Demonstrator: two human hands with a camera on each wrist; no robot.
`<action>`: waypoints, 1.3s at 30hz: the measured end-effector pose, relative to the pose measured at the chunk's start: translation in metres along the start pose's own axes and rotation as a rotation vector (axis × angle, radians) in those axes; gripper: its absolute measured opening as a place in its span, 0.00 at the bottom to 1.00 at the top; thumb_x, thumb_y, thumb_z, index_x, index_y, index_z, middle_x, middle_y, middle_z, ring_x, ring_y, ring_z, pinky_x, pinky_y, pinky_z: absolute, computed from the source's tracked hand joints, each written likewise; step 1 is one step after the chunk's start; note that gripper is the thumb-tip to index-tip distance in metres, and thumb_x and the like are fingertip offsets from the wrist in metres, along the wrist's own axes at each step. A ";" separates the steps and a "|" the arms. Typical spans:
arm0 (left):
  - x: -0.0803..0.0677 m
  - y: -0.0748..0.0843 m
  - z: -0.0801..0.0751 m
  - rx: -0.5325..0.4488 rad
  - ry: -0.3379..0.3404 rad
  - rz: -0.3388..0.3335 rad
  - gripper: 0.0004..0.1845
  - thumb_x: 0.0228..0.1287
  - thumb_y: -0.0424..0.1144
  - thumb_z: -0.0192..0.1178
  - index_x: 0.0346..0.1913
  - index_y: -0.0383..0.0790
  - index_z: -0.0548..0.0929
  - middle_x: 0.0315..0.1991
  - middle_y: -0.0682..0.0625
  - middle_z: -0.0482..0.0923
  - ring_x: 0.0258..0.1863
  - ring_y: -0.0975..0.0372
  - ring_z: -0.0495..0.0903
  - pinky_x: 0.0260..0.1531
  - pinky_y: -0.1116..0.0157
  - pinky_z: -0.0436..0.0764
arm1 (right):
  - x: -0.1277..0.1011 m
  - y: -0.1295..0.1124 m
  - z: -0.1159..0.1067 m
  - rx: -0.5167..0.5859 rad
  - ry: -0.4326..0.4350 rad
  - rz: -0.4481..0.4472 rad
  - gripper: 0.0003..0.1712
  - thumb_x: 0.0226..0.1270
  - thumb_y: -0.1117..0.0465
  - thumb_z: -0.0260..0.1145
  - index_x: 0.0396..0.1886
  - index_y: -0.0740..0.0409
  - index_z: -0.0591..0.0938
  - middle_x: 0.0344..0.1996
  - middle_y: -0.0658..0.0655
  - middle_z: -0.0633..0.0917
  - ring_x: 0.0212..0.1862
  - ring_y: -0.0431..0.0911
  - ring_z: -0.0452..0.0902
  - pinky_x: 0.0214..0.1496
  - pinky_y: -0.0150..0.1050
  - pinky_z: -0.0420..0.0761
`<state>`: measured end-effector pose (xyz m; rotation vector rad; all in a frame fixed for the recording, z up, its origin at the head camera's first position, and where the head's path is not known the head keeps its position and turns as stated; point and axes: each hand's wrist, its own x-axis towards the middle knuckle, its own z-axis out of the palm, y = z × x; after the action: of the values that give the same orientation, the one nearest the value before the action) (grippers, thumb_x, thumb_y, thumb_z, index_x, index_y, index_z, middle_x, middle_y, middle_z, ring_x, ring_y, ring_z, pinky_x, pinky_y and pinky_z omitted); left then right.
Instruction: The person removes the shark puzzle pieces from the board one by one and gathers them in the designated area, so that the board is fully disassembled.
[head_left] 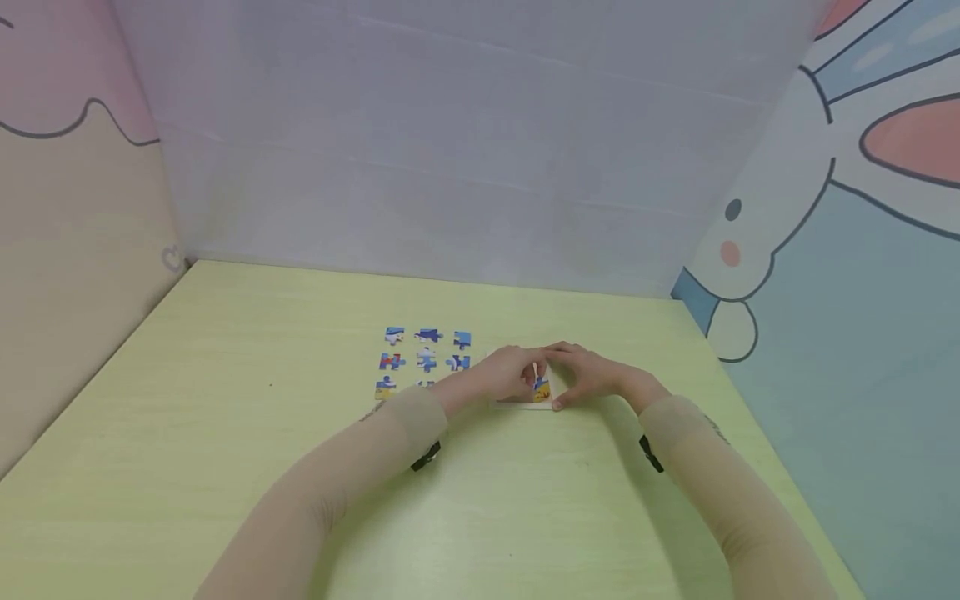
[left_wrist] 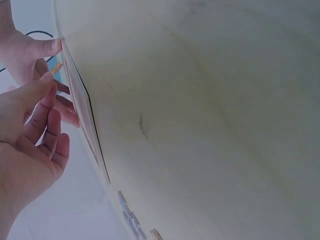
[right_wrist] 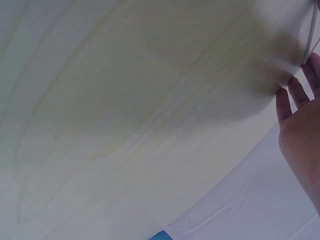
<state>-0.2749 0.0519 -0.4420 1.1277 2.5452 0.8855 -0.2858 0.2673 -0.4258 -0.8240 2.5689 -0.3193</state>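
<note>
My left hand (head_left: 512, 372) is over a shallow puzzle tray (head_left: 523, 407) with a pale rim. Between its thumb and forefinger it pinches a small puzzle piece (left_wrist: 57, 68), whose orange edge shows in the left wrist view. A blue and yellow puzzle piece (head_left: 542, 392) lies inside the tray at the right. My right hand (head_left: 592, 372) rests along the tray's right side, thumb at the near corner and fingers reaching to the far edge. In the right wrist view its fingers (right_wrist: 284, 106) are fairly straight, with tips down by the tray's edge. Both hands hide much of the tray.
Several loose puzzle pieces (head_left: 426, 360) lie in rows left of the tray, the nearest ones partly behind my left forearm. The pale wooden table (head_left: 262, 467) meets a plain wall (head_left: 450, 208) at the back. Painted panels (head_left: 862, 350) stand at both sides.
</note>
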 end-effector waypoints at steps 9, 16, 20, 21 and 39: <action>-0.013 0.005 -0.016 -0.055 0.020 -0.012 0.13 0.57 0.33 0.66 0.43 0.45 0.77 0.33 0.56 0.78 0.38 0.64 0.74 0.44 0.67 0.74 | -0.001 0.000 -0.001 0.014 -0.004 0.013 0.56 0.47 0.37 0.72 0.73 0.49 0.58 0.70 0.55 0.59 0.71 0.58 0.51 0.67 0.62 0.54; -0.023 -0.002 -0.028 -0.110 0.024 -0.015 0.12 0.57 0.35 0.66 0.44 0.45 0.78 0.33 0.58 0.78 0.40 0.66 0.75 0.47 0.67 0.74 | -0.001 -0.001 -0.001 0.012 -0.003 -0.005 0.55 0.49 0.39 0.72 0.73 0.51 0.58 0.70 0.57 0.59 0.71 0.59 0.52 0.67 0.62 0.55; -0.030 -0.009 -0.033 -0.148 0.014 -0.013 0.12 0.57 0.36 0.66 0.44 0.45 0.79 0.32 0.58 0.78 0.40 0.65 0.77 0.48 0.66 0.75 | 0.000 0.000 -0.001 -0.002 -0.008 0.005 0.56 0.49 0.38 0.72 0.73 0.51 0.57 0.71 0.58 0.59 0.71 0.58 0.52 0.67 0.61 0.56; -0.032 -0.011 -0.034 -0.154 0.011 -0.011 0.12 0.57 0.37 0.66 0.44 0.45 0.79 0.32 0.58 0.78 0.41 0.65 0.77 0.47 0.66 0.75 | 0.000 0.000 -0.001 -0.004 -0.009 0.007 0.56 0.49 0.38 0.72 0.73 0.51 0.57 0.71 0.58 0.58 0.71 0.58 0.52 0.67 0.61 0.56; -0.067 -0.049 -0.050 -0.125 -0.031 -0.062 0.08 0.58 0.40 0.67 0.39 0.50 0.80 0.37 0.57 0.77 0.43 0.61 0.75 0.46 0.64 0.74 | -0.002 -0.002 -0.001 0.002 -0.001 -0.008 0.56 0.48 0.40 0.73 0.73 0.52 0.57 0.70 0.57 0.59 0.70 0.58 0.52 0.67 0.60 0.56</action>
<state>-0.2796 -0.0449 -0.4345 1.0125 2.4482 0.9875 -0.2839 0.2666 -0.4233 -0.8343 2.5643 -0.3239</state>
